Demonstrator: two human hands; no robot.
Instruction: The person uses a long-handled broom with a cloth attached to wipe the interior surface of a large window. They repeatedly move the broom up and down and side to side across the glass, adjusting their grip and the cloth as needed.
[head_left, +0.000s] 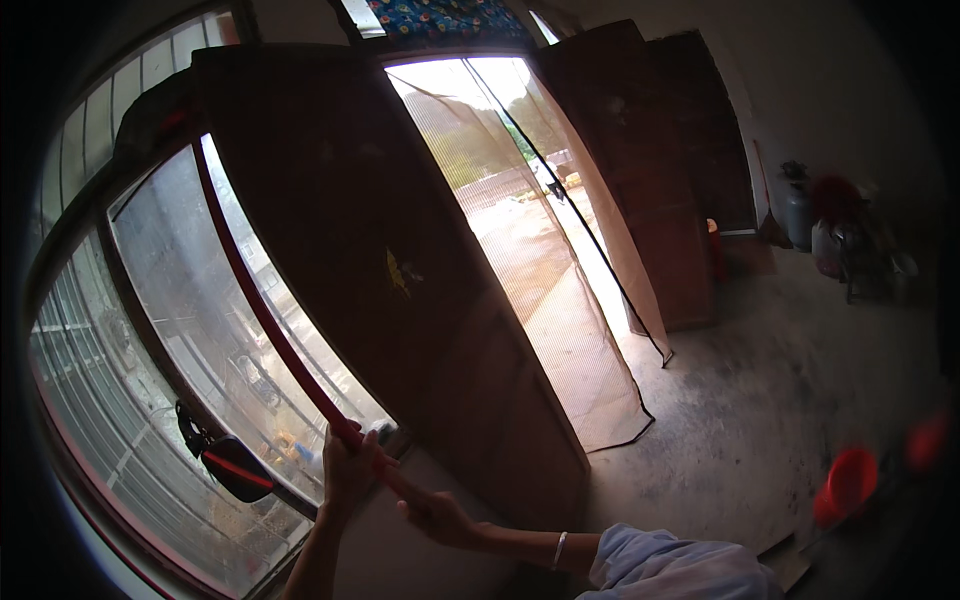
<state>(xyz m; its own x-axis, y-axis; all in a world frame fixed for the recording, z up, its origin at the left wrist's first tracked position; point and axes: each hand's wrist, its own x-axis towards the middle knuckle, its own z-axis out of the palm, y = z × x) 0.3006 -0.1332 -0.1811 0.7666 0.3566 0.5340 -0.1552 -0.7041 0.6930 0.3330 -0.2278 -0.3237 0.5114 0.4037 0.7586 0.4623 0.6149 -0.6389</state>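
Observation:
Both my hands are on a long red pole (259, 304) that slants up to the left across the window (176, 262). My left hand (346, 466) wraps around its lower part. Just below, my right hand (442, 514) holds the pole near its lower end, with a finger stretched along it. A light bracelet circles the right wrist. At the pole's top is a dark, blurry mass (154, 109) with some red in it, near the window's upper frame. I cannot tell what kind of head it is.
A dark wooden door leaf (360, 247) stands beside the window. Mesh curtains (555, 337) hang in the bright doorway. A small mirror (238, 469) sits by the window frame. To the right are a broom (772, 229), a gas cylinder (799, 217) and a blurred red object (847, 484).

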